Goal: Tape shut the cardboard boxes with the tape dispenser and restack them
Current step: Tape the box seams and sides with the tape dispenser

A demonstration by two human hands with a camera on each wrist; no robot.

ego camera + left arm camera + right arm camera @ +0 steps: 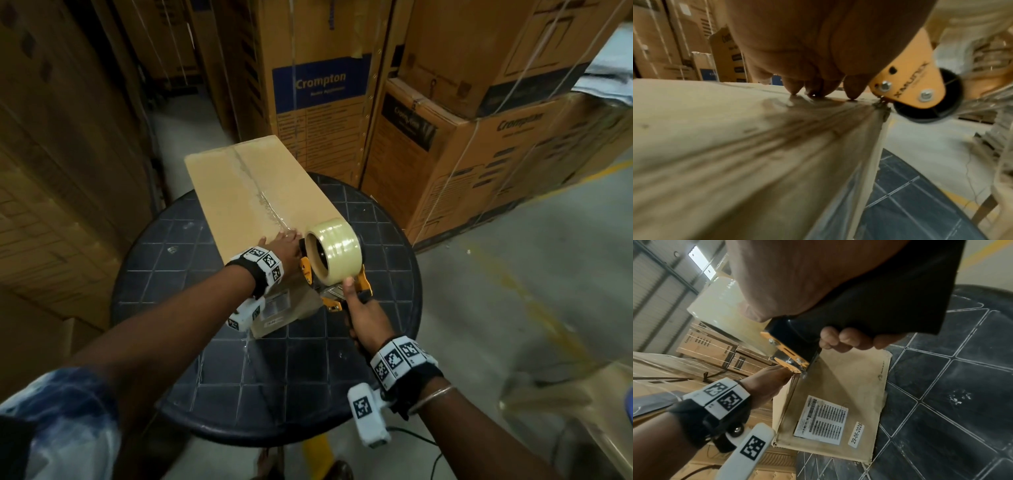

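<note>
Cardboard box (260, 192) pinned by flat left hand (286, 245); right hand (366, 325) clenches dispenser (334, 260); tape may tear crooked if it twists.

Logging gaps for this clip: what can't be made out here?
- Head view: the yellow tape dispenser's blade, hidden behind the clear tape roll.
- Head view: the long brown cardboard box's near end, covered by the left hand.
- Right wrist view: the white label's print, too small.
- Left wrist view: box top, motion-blurred.
</note>
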